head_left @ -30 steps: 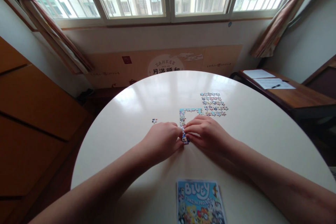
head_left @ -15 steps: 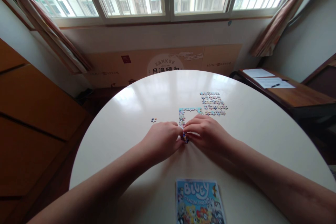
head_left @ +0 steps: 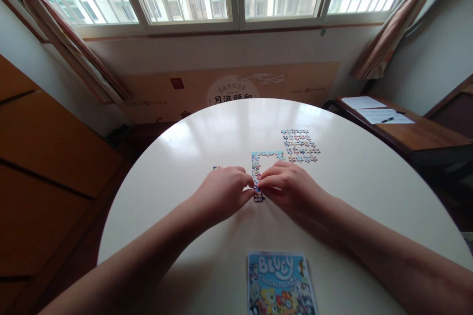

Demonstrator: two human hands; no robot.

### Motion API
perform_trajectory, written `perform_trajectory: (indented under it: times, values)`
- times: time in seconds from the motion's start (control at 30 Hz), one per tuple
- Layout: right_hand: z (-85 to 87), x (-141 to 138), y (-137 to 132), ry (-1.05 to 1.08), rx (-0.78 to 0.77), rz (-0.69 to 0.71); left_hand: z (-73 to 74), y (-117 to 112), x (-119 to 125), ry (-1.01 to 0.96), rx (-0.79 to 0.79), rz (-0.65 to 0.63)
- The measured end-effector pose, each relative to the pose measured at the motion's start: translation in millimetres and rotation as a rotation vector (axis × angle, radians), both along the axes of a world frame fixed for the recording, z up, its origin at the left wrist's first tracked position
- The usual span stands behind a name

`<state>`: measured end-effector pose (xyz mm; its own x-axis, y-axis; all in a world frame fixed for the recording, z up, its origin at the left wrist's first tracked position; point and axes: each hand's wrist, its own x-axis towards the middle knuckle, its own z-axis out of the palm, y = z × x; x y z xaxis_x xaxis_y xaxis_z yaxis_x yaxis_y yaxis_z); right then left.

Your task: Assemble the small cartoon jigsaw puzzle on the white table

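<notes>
A partly joined jigsaw puzzle (head_left: 255, 162) lies on the white table, its edge pieces forming a top strip and a left strip around bare tabletop. My left hand (head_left: 225, 192) reaches the lower left strip from the left, thumb and fingers closed on the small jigsaw pieces (head_left: 258, 197) there. From the other side my right hand (head_left: 288, 182) pinches the same strip, its fingertips almost meeting the left ones. The right hand covers part of the puzzle's right side. Fingers hide the exact joint between the pieces.
Rows of loose jigsaw pieces (head_left: 301, 145) lie behind my right hand. A few joined pieces (head_left: 216, 168) peek out beyond my left hand. The Bluey picture sheet (head_left: 281, 283) lies at the near edge of the round table (head_left: 148, 216). Papers (head_left: 384, 116) rest on a side desk.
The lowest pieces of the strip, tilted before, now line up straight below the left strip. My left hand has shifted slightly up and left, partly covering the small group of pieces.
</notes>
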<state>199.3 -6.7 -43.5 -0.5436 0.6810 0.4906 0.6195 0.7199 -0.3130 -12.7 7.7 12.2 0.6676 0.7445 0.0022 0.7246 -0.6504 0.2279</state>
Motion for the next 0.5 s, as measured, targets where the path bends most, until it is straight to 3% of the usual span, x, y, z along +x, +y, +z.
perform_trajectory:
  times: [0.5]
  values:
    - [1.9, 0, -1, -0.013, -0.005, -0.015, -12.6, 10, 3, -0.081, -0.033, 0.025]
